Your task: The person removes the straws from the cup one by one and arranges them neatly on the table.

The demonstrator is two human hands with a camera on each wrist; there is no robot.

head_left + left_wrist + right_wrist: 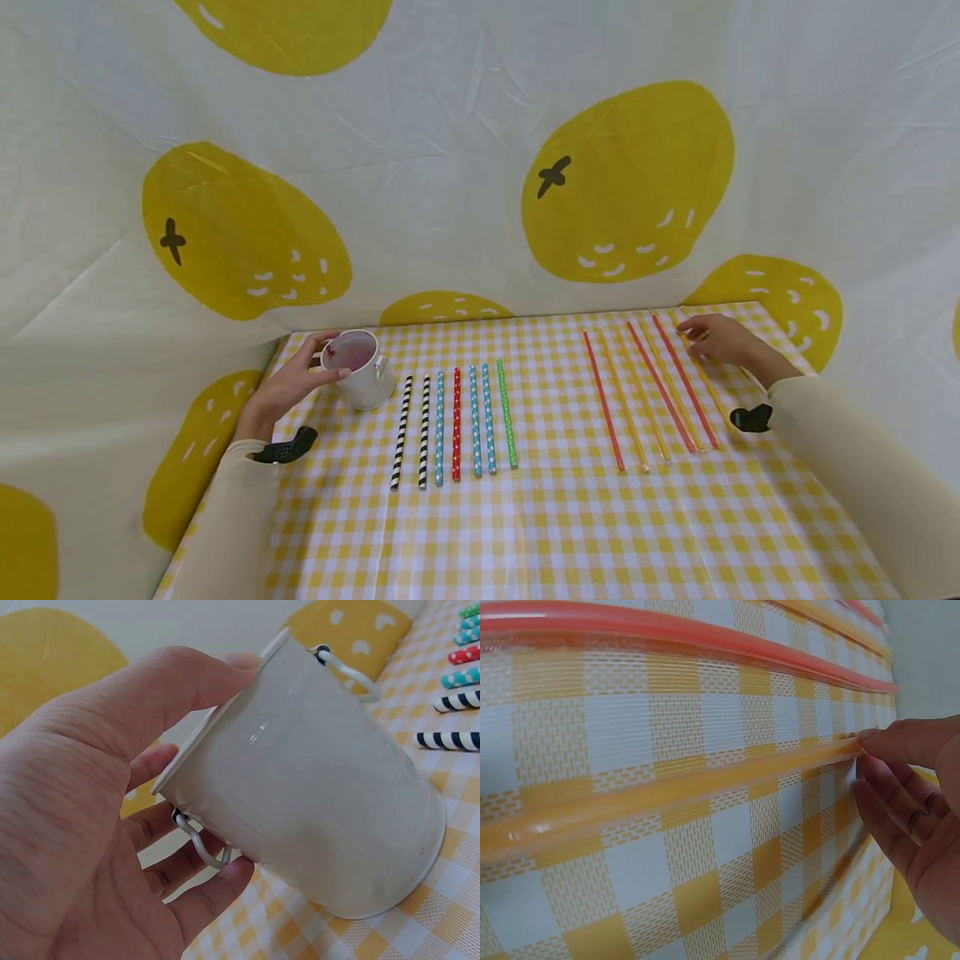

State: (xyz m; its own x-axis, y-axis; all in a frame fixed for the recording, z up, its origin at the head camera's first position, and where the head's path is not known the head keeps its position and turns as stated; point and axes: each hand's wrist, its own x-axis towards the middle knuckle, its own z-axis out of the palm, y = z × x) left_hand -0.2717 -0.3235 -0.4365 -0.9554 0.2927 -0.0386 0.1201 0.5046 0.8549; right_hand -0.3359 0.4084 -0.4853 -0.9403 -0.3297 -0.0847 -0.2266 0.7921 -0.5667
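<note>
My left hand (288, 387) holds a small white pail (367, 385) at the table's left side. In the left wrist view, the thumb lies on the rim of the pail (315, 780), and other fingers reach behind it near a wire handle loop (201, 844). Reddish marks show inside the pail. At the far right, my right hand (722, 340) pinches the far end of a yellow-orange plastic straw (675, 787) between thumb and finger. This straw is the rightmost of a row of red and yellow-orange straws; a red straw (667, 631) lies beside it.
Between the pail and the long straws lies a row of shorter patterned straws: black-striped (401, 433), blue dotted (476, 421), red dotted (456, 425) and green (507, 414). A yellow checked cloth (480, 550) covers the table. Behind hangs a fruit-print curtain (450, 208).
</note>
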